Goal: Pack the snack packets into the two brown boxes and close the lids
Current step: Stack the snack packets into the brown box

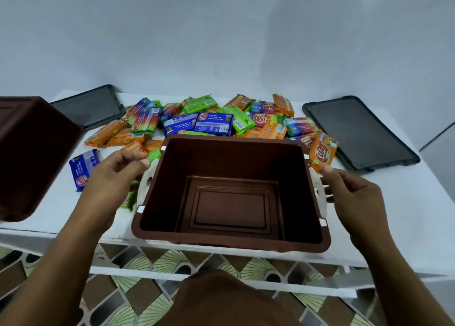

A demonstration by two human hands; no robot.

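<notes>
An empty brown box [231,197] stands open at the table's front edge, with a white handle on each side. My left hand [110,175] holds the top of the left handle [148,178] with curled fingers. My right hand [352,195] curls its fingers round the right handle [318,190], and its thumb tip touches an orange packet [322,150] leaning at the rim. A pile of orange, green and blue snack packets [211,118] lies behind the box. A second brown box [32,153] sits at the far left, with only its outer wall showing.
Two black lids lie flat on the white table [406,214], one at the back left [91,106] and one at the right [359,131]. A lone blue packet [82,168] lies left of my left hand. Patterned floor tiles [138,298] show below the table edge.
</notes>
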